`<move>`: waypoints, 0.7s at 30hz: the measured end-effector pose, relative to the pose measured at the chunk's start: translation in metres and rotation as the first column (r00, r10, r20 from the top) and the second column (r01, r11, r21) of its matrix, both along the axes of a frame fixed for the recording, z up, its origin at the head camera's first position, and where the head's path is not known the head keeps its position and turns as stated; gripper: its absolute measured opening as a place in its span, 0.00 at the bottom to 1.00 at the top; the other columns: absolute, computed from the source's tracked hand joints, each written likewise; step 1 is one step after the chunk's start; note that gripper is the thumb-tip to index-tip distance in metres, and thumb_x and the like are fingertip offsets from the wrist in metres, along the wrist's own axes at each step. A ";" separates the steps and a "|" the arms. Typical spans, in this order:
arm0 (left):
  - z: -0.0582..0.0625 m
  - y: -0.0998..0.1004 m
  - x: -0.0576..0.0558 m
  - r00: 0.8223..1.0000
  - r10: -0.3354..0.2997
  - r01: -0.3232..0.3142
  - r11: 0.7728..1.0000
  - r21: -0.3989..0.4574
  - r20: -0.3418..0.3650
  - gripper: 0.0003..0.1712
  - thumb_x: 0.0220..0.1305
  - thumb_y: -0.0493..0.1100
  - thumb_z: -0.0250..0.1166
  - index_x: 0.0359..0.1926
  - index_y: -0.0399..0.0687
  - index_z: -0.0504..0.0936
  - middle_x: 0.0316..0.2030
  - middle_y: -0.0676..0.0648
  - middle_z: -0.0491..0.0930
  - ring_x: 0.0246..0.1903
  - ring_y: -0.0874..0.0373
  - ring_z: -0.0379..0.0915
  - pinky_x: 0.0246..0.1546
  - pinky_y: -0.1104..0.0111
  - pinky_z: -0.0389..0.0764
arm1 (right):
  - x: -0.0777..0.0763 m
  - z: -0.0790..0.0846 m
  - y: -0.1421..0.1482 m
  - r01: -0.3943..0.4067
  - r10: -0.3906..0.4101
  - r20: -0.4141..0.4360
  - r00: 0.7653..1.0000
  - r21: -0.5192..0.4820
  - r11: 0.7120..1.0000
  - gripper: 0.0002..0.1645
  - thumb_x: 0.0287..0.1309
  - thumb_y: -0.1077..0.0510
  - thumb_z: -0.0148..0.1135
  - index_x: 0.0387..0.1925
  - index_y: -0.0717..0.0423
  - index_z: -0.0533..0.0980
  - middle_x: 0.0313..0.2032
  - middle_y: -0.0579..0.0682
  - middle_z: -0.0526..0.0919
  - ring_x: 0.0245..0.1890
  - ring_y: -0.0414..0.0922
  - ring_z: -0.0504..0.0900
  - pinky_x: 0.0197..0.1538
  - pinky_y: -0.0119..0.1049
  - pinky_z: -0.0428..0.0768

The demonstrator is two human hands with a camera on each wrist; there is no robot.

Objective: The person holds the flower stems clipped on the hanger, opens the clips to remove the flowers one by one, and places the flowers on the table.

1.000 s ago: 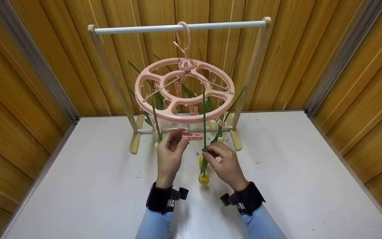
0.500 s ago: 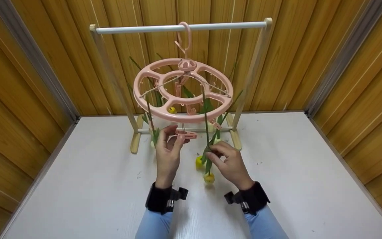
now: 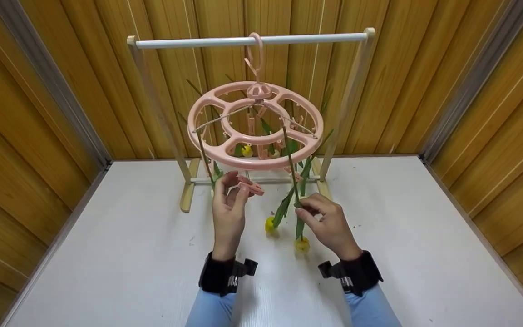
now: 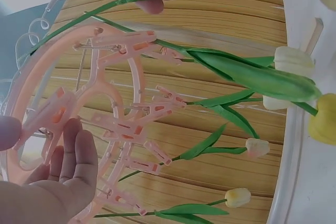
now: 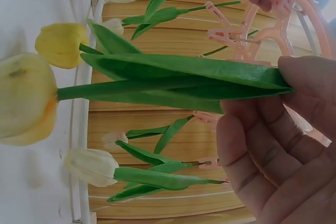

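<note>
A round pink clip hanger (image 3: 225, 160) hangs by its hook in front of me. My left hand (image 3: 227, 209) pinches one of its pink clothespins (image 3: 254, 188) between thumb and fingers, below the front rim. In the left wrist view, that clothespin (image 4: 44, 119) lies between thumb and fingertips. My right hand (image 3: 329, 222) pinches a yellow tulip (image 3: 302, 245) at its leaves and stem, bloom down, stem tip up against the ring in the head view. The right wrist view has its pale yellow bloom (image 5: 26, 98) close up. Another yellow tulip (image 3: 270, 225) hangs to its left.
The hanger's hook rides on a white bar (image 3: 189, 43) of a wooden stand (image 3: 189, 190) on the white table (image 3: 107, 254). More tulips hang upside down from other clips, including a white tulip (image 5: 92, 166). Wood-look panels (image 3: 484, 136) enclose the back and sides.
My right hand has moved right with the yellow tulip, away from my left hand. The clothespin in my left hand has shifted slightly left and tilted, its tip now pointing down to the right.
</note>
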State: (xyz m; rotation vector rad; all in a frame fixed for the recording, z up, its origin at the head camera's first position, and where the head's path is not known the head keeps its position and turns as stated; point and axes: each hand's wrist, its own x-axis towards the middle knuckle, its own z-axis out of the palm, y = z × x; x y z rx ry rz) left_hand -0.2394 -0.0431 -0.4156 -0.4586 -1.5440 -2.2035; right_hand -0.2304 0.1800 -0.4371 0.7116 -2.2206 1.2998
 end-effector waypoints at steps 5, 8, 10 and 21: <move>0.002 -0.001 0.002 0.999 0.016 -0.015 1.000 -0.016 0.047 0.24 0.75 0.31 0.57 0.66 0.28 0.64 0.50 0.35 0.73 0.46 0.49 0.79 0.47 0.68 0.82 | 0.002 0.004 0.005 -0.019 0.019 -0.011 1.000 -0.013 1.000 0.08 0.62 0.69 0.69 0.41 0.58 0.86 0.36 0.50 0.85 0.34 0.39 0.82 0.39 0.26 0.80; 0.003 -0.003 0.004 0.997 0.024 -0.021 0.999 -0.038 0.073 0.27 0.75 0.32 0.58 0.69 0.30 0.63 0.52 0.34 0.74 0.49 0.46 0.79 0.48 0.69 0.81 | 0.004 0.006 0.007 -0.005 0.004 -0.021 1.000 -0.008 1.000 0.08 0.62 0.70 0.69 0.43 0.62 0.85 0.37 0.50 0.86 0.35 0.38 0.82 0.39 0.25 0.80; 0.003 -0.005 0.005 0.996 0.016 -0.012 0.999 -0.045 0.084 0.28 0.75 0.32 0.58 0.71 0.29 0.61 0.53 0.32 0.74 0.48 0.47 0.79 0.48 0.69 0.81 | 0.005 0.006 0.009 0.014 -0.014 -0.027 1.000 0.001 1.000 0.09 0.62 0.70 0.69 0.43 0.62 0.85 0.37 0.48 0.86 0.34 0.37 0.82 0.38 0.25 0.80; -0.004 -0.014 0.009 0.994 -0.017 0.026 0.996 -0.082 0.108 0.32 0.71 0.28 0.58 0.72 0.27 0.59 0.46 0.34 0.78 0.37 0.56 0.81 0.40 0.70 0.82 | 0.011 0.011 0.021 0.062 -0.062 -0.042 0.997 -0.002 0.998 0.08 0.64 0.68 0.68 0.44 0.57 0.85 0.33 0.42 0.87 0.30 0.37 0.83 0.36 0.23 0.77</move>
